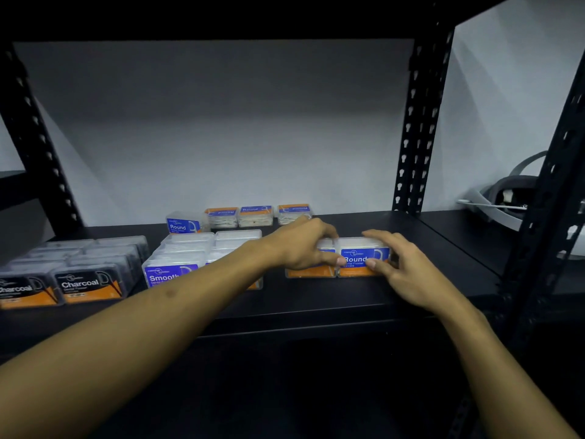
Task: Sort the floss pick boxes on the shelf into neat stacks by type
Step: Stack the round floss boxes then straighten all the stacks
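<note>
Leftmost, the Charcoal boxes (80, 277) stand in rows with black-and-orange labels, reaching the shelf's (316, 296) front edge. Just beside them, the Smooth boxes (177, 264) carry blue labels, partly hidden by the left forearm. Behind, near the back wall, four loose Round boxes (237, 217) sit in a ragged line, two with their labels upside down. Further right, the left hand (304, 245) curls over a box (311, 270) showing only its orange strip, thumb pressing its front. Touching it, the front Round box (362, 258), reading "Round Dental Flosser", is pinched by the right hand (402, 270). Bare shelf runs right to the perforated upright (414, 128).
</note>
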The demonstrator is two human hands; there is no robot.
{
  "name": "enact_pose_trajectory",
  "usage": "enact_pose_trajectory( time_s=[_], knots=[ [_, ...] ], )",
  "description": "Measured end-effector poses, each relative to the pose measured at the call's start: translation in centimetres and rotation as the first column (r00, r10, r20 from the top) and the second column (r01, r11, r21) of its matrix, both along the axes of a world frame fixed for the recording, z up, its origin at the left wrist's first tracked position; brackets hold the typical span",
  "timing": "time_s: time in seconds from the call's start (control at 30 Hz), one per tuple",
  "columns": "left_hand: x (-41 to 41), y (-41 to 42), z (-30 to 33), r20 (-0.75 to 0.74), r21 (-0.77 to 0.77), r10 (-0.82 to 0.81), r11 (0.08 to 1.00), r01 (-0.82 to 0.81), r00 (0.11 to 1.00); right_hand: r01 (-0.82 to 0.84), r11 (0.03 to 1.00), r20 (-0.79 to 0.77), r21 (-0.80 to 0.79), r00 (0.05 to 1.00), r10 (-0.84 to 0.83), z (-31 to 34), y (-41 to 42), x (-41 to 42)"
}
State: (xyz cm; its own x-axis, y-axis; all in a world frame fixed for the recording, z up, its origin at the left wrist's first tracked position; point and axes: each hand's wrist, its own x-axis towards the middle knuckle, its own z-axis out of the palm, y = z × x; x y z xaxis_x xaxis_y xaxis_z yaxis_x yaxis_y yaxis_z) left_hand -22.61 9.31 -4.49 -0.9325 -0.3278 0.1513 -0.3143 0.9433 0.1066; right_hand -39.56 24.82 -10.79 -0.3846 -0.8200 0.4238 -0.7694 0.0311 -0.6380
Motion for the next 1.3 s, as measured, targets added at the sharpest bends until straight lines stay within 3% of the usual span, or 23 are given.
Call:
enact_pose_trajectory(
  time_s=[0.23,0.57,0.93,1.17,1.3],
  knots=[
    [0.4,0.7,-1.0,-0.047,0.018,0.041,0.999,-0.04,0.998,-0.042,0.999,0.015,0.003,0.999,0.042,-0.2,-0.1,-0.2],
    [1.0,1.7,-1.0,-0.055,0.056,0.057,0.997,-0.054,0.997,-0.054,0.998,0.185,-0.03,0.981,0.059,-0.6,0.4,-0.1],
    [1.2,1.8,-0.7,-0.024,0.043,0.056,0.998,-0.055,0.998,-0.045,0.999,0.112,0.029,0.993,0.042,0.1,1.0,0.6],
    [1.4,1.7,-0.5,0.005,-0.018,0.064,0.998,-0.063,0.998,-0.067,0.997,0.186,0.038,0.981,0.059,0.8,1.3,0.4],
    [2.5,1.6,1.1,-0.079,0.103,0.103,0.99,-0.095,0.991,-0.02,1.0,0.243,-0.018,0.97,0.024,2.3,1.6,0.7]
  ],
)
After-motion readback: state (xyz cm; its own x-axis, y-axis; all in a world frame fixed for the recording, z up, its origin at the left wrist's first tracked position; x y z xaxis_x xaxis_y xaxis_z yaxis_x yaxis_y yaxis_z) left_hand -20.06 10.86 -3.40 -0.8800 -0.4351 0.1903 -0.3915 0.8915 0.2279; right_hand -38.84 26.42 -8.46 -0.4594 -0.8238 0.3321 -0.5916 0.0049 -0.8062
